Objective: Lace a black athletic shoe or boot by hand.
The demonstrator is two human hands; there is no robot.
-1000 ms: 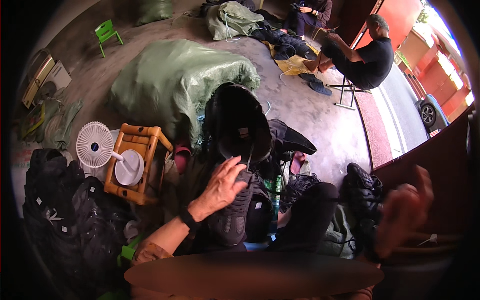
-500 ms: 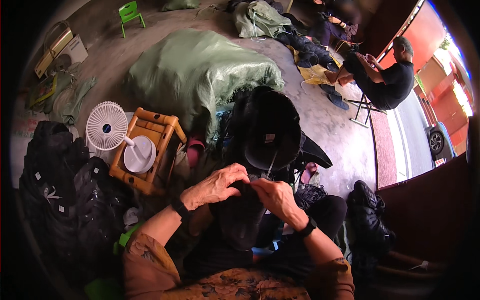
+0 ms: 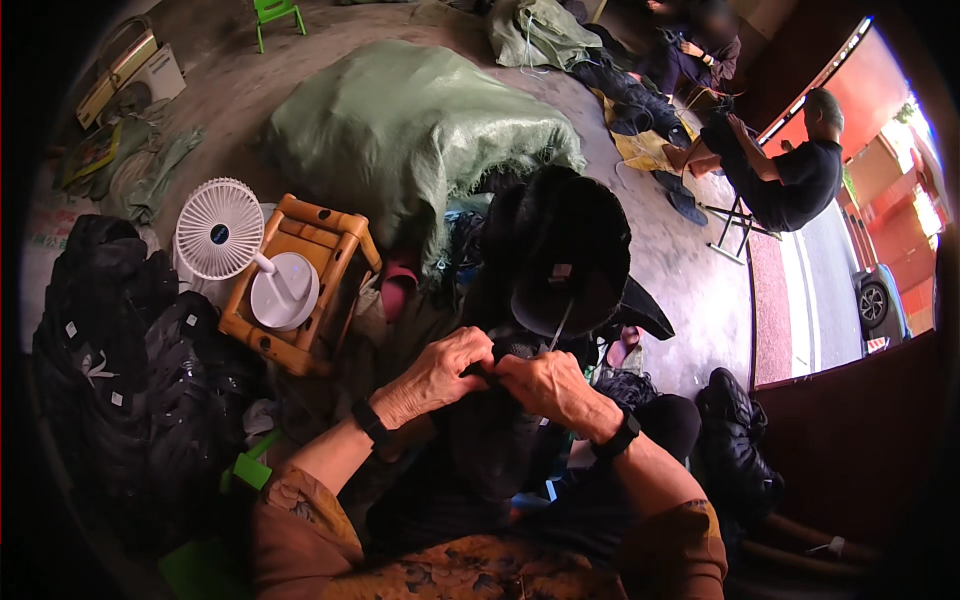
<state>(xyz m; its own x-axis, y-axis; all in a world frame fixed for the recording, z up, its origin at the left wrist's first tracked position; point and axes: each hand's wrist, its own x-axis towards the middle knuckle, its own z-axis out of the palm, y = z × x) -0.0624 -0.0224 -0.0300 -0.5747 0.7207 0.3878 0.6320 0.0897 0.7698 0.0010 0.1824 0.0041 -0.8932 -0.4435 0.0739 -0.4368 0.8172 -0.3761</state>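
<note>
My left hand (image 3: 445,372) and my right hand (image 3: 548,386) meet over my lap. Their fingertips are closed in a pinch on a piece of black fabric (image 3: 490,445), which hangs down between my forearms. The exact spot they grip is dark and partly covered by the fingers. Just beyond them stands a hollow, rounded black fabric piece (image 3: 590,235), hat-like in shape, with a small white tag inside. A thin pale strand (image 3: 563,322) runs from it down toward my right hand. Whether the two black pieces are joined I cannot tell.
To my left, a white fan (image 3: 218,230) stands on a bamboo stool (image 3: 262,345), beside a heap of black fabric items (image 3: 115,370). A large green woven sack (image 3: 415,130) lies ahead. One person (image 3: 795,175) sits at right by the doorway; another (image 3: 690,60) sits farther back.
The whole view has shifted slightly. My hands stay together at the black fabric, and my right fingers look more curled in. The person by the doorway has changed arm position.
</note>
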